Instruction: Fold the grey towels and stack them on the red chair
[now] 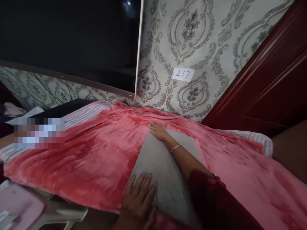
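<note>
A red and pink plush blanket (91, 159) is spread out in front of me. On it lies a flat grey piece (168, 172), cloth-like, wide and long, running away from me. My left hand (139, 198) presses palm down near the grey piece's close left edge, its fingers spread. Farther off, my right hand (157, 131) rests flat where the far left corner of the grey piece meets the blanket. A silver bracelet (176, 148) circles my right wrist, and the forearm crosses over the grey piece, hiding part of it.
Striped fabric (88, 111) shows from under the blanket. A large dark television (72, 41) stands at the back left. Behind is patterned wallpaper (192, 28) with a paper label (183, 74) reading 277. A dark red wooden panel (268, 80) leans in at right; a pink plastic object (19, 206) sits lower left.
</note>
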Demonstrator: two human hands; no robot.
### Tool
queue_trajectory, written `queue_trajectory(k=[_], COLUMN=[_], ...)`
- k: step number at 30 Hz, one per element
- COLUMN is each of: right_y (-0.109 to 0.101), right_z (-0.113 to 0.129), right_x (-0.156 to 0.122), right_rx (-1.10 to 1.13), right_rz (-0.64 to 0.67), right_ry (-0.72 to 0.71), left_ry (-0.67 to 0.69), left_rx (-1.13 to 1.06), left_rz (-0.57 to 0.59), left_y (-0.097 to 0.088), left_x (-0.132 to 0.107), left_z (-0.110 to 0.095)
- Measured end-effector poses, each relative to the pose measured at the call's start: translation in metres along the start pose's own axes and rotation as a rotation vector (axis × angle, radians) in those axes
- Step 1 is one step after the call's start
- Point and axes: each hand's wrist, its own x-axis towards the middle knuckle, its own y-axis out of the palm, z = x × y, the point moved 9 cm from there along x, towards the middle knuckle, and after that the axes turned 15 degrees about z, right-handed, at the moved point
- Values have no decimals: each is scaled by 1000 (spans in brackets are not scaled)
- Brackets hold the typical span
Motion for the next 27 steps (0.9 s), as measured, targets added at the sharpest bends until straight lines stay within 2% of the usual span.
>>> queue_trajectory(k=[3,5,9,11,13,15,18,20,22,25,27], right_y=[-7,-13,-15,-3,18,41,67,76,79,79,75], right_z=[6,10,20,25,27,23,7,-1,-4,-8,-19], right_x=[-5,-14,-57,-91,-130,-171,-222,-243,-252,-246,-235], right_rx=[-2,12,56,71,79,90,115,127,126,97,71], right_rz=[-4,-24,-101,-107,-76,-45,-35,-50,-63,-54,-64], right_ry=[37,71,74,15,-47,-75,-40,-15,-28,-54,-35], left_ry=[11,20,20,22,19,12,8,14,70,204,233], left_rx=[14,38,60,50,31,10,-4,-20,-60,-83,-51], left_rz=[-13,19,55,54,47,40,55,82,137,222,225], left_y=[-6,-7,-7,-6,-7,-10,-18,-19,-12,11,26], left_x=[2,4,7,8,9,11,18,26,37,49,51], left_z=[-1,-1,-1,-1,0,1,-4,-18,-43,-88,-104])
